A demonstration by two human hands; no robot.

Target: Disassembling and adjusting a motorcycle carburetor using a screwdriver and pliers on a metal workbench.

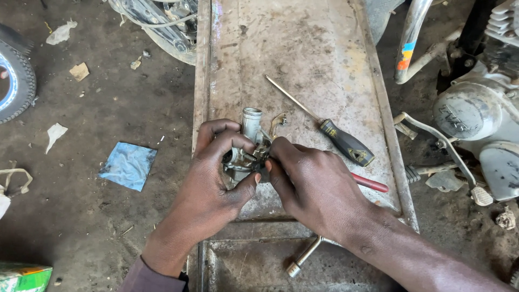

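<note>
Nearest the camera, the left hand (216,173) clasps a small metal carburettor (246,148) at the centre of the worktop (303,54); the right hand (313,184) pinches a fitting on its side, so it looks partly apart, work unfinished; a screwdriver (324,127) lies at two o'clock; a green package (24,277) sits at eight o'clock, a blue sheet (128,165) at nine.

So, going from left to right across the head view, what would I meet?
Tyre → blue scrap on the floor → left hand → metal part held in both hands → right hand → black-handled screwdriver → foot lever → engine casing.
</note>
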